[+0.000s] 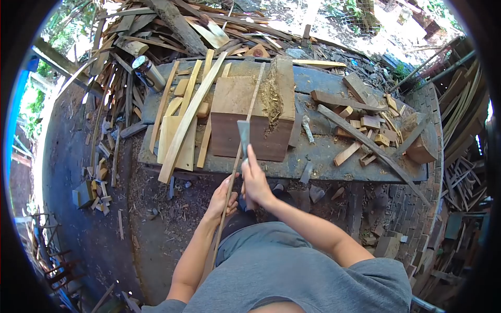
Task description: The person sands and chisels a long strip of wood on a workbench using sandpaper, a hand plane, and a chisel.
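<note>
gripping strip (pixel 254 94) left hand (pixel 223 197), blade (pixel 243 135) right hand (pixel 255 181)

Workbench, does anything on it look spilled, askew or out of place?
Shavings lie heaped on the wooden block, short offcuts are strewn over the right end of the workbench, and long slats lie crossed at its left. The thin strip in the left hand and blade in the right hand look intact.

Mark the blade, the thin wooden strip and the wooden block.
blade (pixel 243 136): head view, middle of its flat grey face.
thin wooden strip (pixel 251 104): head view, upper stretch crossing the block.
wooden block (pixel 229 99): head view, pale top face, left of the strip.
</note>
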Tool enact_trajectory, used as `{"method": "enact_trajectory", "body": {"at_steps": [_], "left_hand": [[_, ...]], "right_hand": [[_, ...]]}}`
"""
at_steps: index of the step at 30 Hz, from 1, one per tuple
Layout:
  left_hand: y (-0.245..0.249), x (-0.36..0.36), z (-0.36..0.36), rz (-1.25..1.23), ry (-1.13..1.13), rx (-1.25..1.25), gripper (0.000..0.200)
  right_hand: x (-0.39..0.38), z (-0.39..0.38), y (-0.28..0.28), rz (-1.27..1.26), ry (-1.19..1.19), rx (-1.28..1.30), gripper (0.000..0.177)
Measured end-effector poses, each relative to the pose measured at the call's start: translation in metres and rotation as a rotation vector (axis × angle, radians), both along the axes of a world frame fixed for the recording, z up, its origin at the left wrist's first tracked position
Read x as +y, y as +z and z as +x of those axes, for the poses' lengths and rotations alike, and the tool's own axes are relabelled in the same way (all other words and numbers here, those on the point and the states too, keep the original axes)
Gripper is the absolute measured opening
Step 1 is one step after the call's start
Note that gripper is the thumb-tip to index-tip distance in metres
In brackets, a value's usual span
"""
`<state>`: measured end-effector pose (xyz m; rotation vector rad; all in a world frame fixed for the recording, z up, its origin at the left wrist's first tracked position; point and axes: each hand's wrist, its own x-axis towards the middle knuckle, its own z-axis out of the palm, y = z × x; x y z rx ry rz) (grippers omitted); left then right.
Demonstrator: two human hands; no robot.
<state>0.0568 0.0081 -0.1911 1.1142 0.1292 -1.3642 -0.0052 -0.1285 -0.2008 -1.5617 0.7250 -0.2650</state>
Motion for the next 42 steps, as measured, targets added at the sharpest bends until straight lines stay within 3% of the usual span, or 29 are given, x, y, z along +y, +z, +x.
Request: {"method": "enact_trajectory", "body": {"at_steps": [1,8,12,16,18,20,25,28,30,31,35,40,42], "left_hand": [[0.003,0.0,0.001,0.023,-0.016,-0.035,0.043],[0.013,0.01,-0.006,0.056,-0.051,-0.098,0.047],[0.007,0.01,-0.004,0.021,-0.046,-0.094,0.047],[0.011,0.022,-0.008,0.061,-0.053,-0.113,0.047],[0.012,0.025,-0.002,0.042,-0.067,-0.124,0.047],[0.012,0.026,0.001,-0.101,-0.014,0.042,0.048],[0.012,0.028,-0.005,0.062,-0.073,-0.152,0.04],[-0.02,-0.003,0.011,0.199,0.075,0.012,0.044],[-0.024,-0.025,0.034,0.08,0.01,0.058,0.046],[-0.019,-0.034,0.038,-0.034,-0.057,0.116,0.049],[0.005,-0.038,0.038,-0.05,-0.132,0.002,0.052],[0.034,-0.008,0.011,0.021,-0.126,-0.008,0.056],[0.044,-0.002,0.005,0.018,-0.155,-0.076,0.057]], "right_hand": [[0.006,-0.007,0.015,0.148,0.044,0.023,0.06],[-0.077,0.066,0.001,0.114,-0.156,0.09,0.057],[-0.028,0.022,0.003,0.114,-0.036,0.072,0.059],[-0.053,0.034,0.007,0.248,-0.083,0.028,0.06],[-0.07,0.052,0.011,0.19,-0.072,0.077,0.06],[-0.069,0.054,0.013,0.256,-0.061,0.073,0.061],[-0.06,0.034,-0.002,0.213,-0.07,0.083,0.059],[-0.06,0.035,0.009,0.223,-0.061,0.08,0.059],[-0.064,0.042,0.004,0.215,-0.061,0.062,0.059],[-0.064,0.042,0.007,0.212,-0.062,0.056,0.059],[-0.057,0.035,0.01,0.071,-0.065,0.084,0.059],[-0.047,0.019,0.022,0.157,-0.012,0.077,0.06],[-0.068,0.037,0.008,0.261,-0.133,0.021,0.059]]}}
